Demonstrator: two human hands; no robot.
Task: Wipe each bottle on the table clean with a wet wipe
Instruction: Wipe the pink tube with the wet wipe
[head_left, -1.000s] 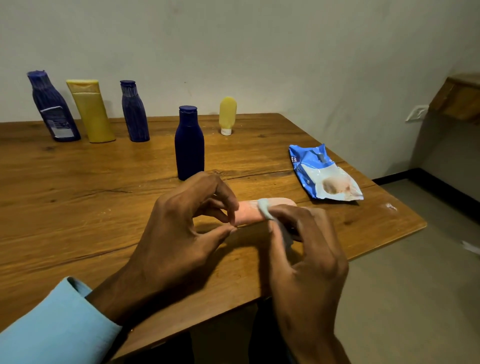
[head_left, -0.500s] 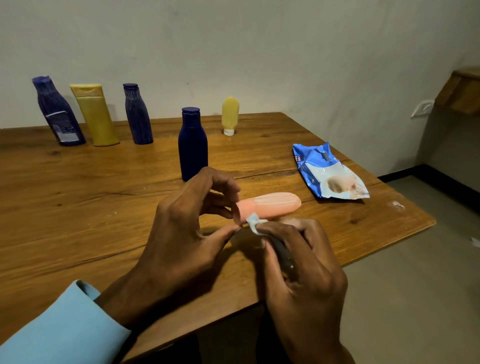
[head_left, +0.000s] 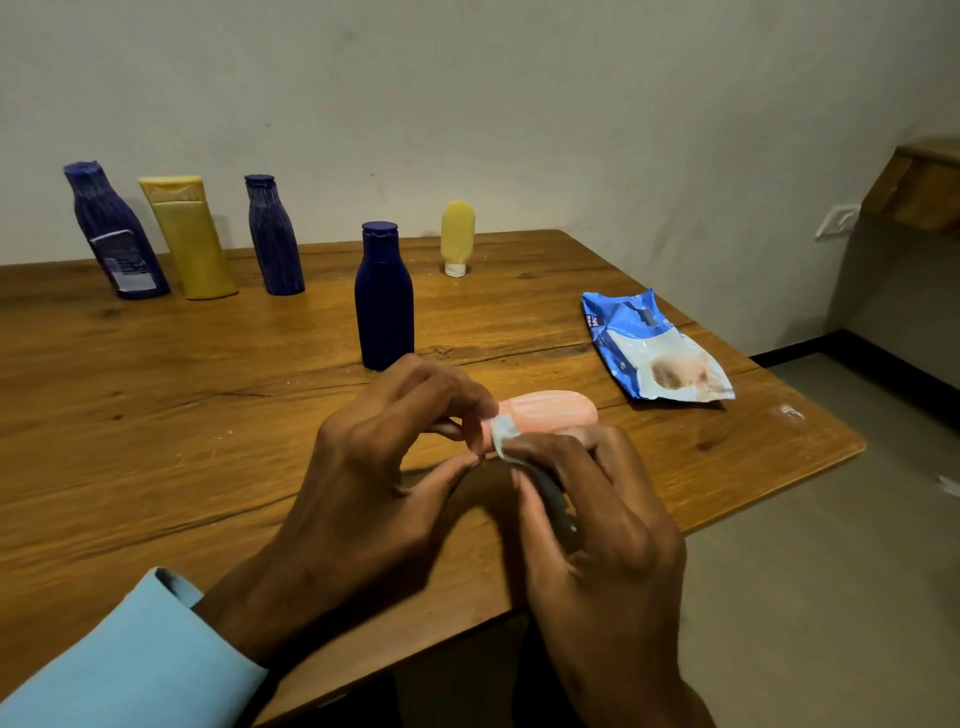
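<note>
Bare table (head_left: 156, 415) left; dark blue bottle (head_left: 384, 296) stands just behind the hands.

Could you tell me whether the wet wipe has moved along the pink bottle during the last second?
Yes. The wet wipe slid along the pink bottle toward the left hand.

Just two bare hands here, no gloves, rings or watch that I can spot. The left hand (head_left: 363, 483) comes out of a light blue sleeve (head_left: 130, 660) at the lower left of the frame, cuff slightly open at the wrist. The right hand (head_left: 597, 525) has no sleeve visible, bare down to the bottom edge.
</note>
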